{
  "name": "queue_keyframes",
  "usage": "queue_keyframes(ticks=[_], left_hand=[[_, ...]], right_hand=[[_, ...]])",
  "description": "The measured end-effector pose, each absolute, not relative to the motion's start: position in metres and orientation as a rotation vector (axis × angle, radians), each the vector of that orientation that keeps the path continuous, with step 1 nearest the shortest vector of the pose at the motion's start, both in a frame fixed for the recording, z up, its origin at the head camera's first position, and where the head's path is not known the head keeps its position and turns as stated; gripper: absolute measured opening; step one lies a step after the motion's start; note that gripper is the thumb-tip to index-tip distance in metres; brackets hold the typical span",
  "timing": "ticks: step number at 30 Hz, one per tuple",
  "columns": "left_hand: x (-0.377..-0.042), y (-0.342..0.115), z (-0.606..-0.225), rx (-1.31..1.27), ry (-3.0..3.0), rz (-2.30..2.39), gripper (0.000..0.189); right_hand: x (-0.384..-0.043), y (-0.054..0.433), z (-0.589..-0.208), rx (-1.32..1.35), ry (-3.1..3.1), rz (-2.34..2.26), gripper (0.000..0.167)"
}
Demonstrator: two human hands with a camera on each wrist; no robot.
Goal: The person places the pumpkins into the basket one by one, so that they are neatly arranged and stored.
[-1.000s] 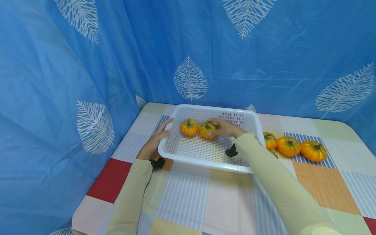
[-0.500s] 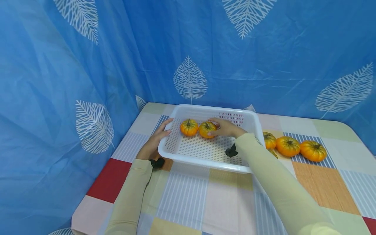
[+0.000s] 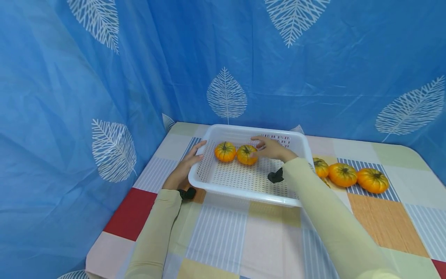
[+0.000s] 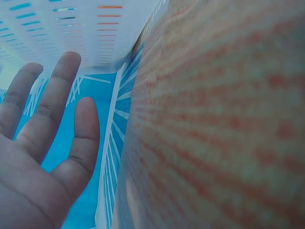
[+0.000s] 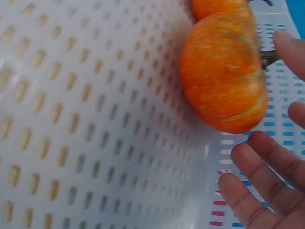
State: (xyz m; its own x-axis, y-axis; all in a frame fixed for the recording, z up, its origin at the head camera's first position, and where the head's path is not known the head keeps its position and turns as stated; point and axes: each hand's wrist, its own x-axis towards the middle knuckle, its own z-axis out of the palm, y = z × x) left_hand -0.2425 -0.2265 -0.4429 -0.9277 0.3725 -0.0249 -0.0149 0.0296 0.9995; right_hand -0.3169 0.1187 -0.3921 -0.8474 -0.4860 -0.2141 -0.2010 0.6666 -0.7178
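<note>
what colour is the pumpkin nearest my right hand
Mostly orange; right wrist view shows this pumpkin best.

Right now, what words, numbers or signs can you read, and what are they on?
None that can be read.
Right sleeve, near its cuff: small dark marks, maybe letters, too small to read.
White basket and pumpkins: no writing I can make out.
Blue curtain: white leaf pictures, not words.

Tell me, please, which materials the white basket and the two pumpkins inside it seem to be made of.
White basket: probably moulded plastic, semi-gloss; evenly slotted walls and a smooth rounded rim suggest it.
Pumpkins: satin skin, orange with pale flecks and ribs; natural rind or painted foam, I cannot tell.
</note>
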Motion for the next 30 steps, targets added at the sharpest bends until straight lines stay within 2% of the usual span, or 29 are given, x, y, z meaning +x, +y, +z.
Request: queue_keyframes(ticks=[30], left_hand=[[-0.246, -0.225, -0.445, 0.389, 2.033, 1.964, 0.071]], right_hand=[[-0.298, 0.129, -0.361, -0.608, 2.494, -1.374, 0.053]])
